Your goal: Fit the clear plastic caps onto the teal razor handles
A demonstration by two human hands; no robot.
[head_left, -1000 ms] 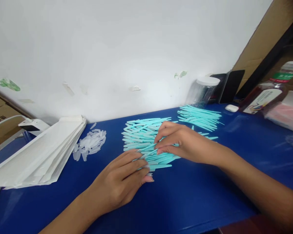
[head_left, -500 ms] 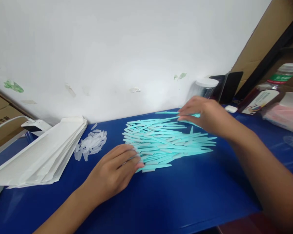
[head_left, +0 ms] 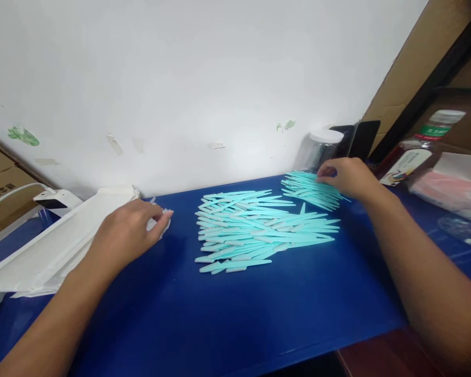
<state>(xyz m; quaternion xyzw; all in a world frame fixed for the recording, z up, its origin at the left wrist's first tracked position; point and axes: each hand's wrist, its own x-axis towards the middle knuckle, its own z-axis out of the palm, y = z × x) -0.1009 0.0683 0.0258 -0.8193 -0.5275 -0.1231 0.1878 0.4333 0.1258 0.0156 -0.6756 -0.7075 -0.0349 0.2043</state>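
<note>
A broad heap of turquoise eyebrow razors [head_left: 255, 225], many with greyish blade ends toward the left, lies mid-table. My left hand [head_left: 131, 225] is over the small pile of clear plastic caps [head_left: 153, 223], mostly covering it. Its thumb and index finger are closed at the tips among the caps; whether one is pinched there is hidden. At the back right, my right hand [head_left: 347, 178] touches a second, smaller heap of turquoise razors [head_left: 308, 188]. Its fingers are curled with thumb and fingertips close together; I cannot make out what is between them.
White paper sleeves [head_left: 43, 251] are stacked at the left beside a white device with a cable [head_left: 57, 201]. A lidded clear jar [head_left: 322, 149] stands against the wall [head_left: 204, 78]. Farther right are a bottle [head_left: 412, 152] and a pink-and-white packet [head_left: 447, 186]. The table [head_left: 227, 314] is blue.
My left hand has moved left from the large razor heap to the clear caps. My right hand has shifted right, off the large heap's back edge, onto the smaller heap, which now shows more.
</note>
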